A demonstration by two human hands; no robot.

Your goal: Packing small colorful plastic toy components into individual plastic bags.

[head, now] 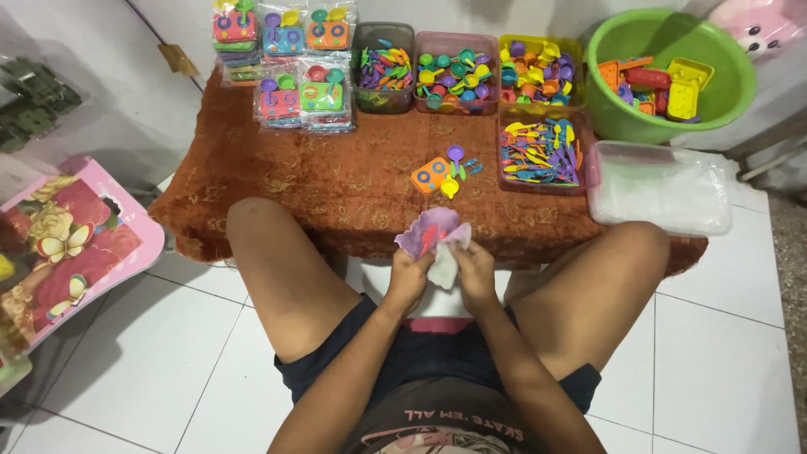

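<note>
- Your left hand (409,277) and right hand (473,271) both pinch a clear plastic bag (443,266) holding a purple toy piece (430,229), above your lap at the table's near edge.
- Bag contents partly hidden; a red bit shows.
- Orange toy stove (431,175) lies beyond on the brown tablecloth (336,181).
- Sorted bins (456,71), green basin (668,76), white tile floor (723,336).

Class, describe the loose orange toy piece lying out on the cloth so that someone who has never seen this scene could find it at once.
Start at the low table covered by the rust-brown patterned cloth. Near its middle, left of the pink tray of mixed utensils, lies the orange toy stove, flat and rectangular with two round burner rings. Unlike the bagged sets at the back, it lies unwrapped, beside small loose utensils.
</note>
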